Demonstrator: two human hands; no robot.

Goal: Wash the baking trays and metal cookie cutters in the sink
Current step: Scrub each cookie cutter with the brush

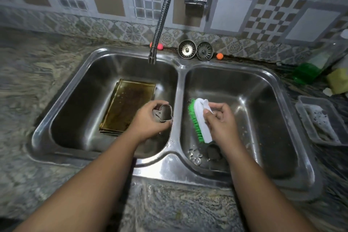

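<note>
- Head view: a steel double sink (177, 84) is set in a mottled stone counter (37, 73).
- The left hand (148, 120) is over the left basin, close to the divider. Its thumb and curled fingers pinch a heart-shaped metal cutter (165, 113) by the rim, open side up.
- The right hand (221, 118) is over the right basin, fingers curled tight round the white back of a brush (202, 118). The green bristles face left, toward the cutter. Brush and cutter are near each other but not touching.
- The trays (128, 103) lie stacked flat on the floor of the left basin, just left of the left hand. The top one is brown-stained and wet.
- Two loose cutters (195, 156) lie on the floor of the right basin at the front, below the brush. Their shapes are hard to make out.
- A ribbed metal hose (162, 15) hangs from the wall tap, its nozzle over the back of the left basin. I see no water coming from it.
- Two strainers (187, 49) lean side by side on the ledge behind the sink.
- On the counter to the right stand a clear tub (305, 100) with suds in it, a yellow sponge (338, 81) and a green plastic item (306, 73). All are too blurred for any label to be read.
</note>
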